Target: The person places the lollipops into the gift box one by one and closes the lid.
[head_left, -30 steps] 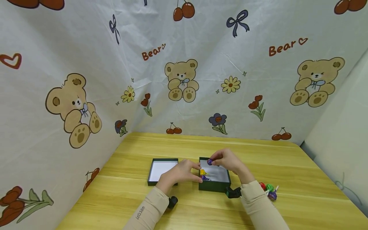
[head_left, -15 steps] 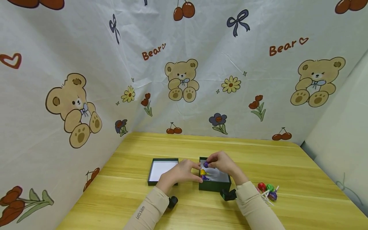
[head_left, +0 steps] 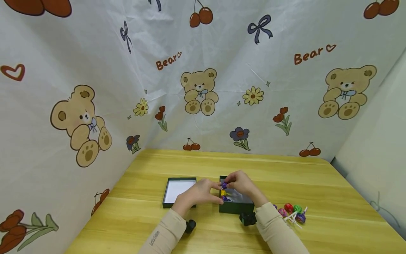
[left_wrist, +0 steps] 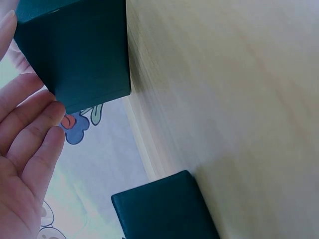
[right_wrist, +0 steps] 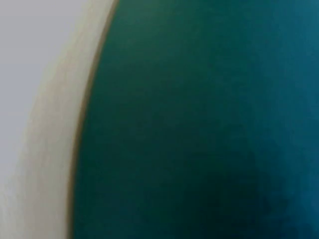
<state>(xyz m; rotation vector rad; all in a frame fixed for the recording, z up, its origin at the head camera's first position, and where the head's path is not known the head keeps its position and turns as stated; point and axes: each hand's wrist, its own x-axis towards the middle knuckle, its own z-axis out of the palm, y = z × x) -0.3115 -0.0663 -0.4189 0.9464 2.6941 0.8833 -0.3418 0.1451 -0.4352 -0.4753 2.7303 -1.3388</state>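
Observation:
A dark green box with a pale inside stands open on the table. My right hand reaches over it and pinches a purple-wrapped lollipop near the far left corner. A yellow lollipop and another purple one lie inside along the left wall. My left hand touches the box's left side, thumb and index finger spread along it. In the left wrist view the other fingers extend loosely beside the box wall. Blurred green box wall fills most of the right wrist view.
A shallow green lid with a white inside lies left of the box. Several lollipops in red, green, pink and purple wrappers are heaped to the right, beyond the right sleeve. A patterned cloth hangs behind the table.
My right hand has moved left and lower into the box with the purple lollipop, uncovering more of the heap at right. My left hand stays at the box. The head view has shifted slightly.

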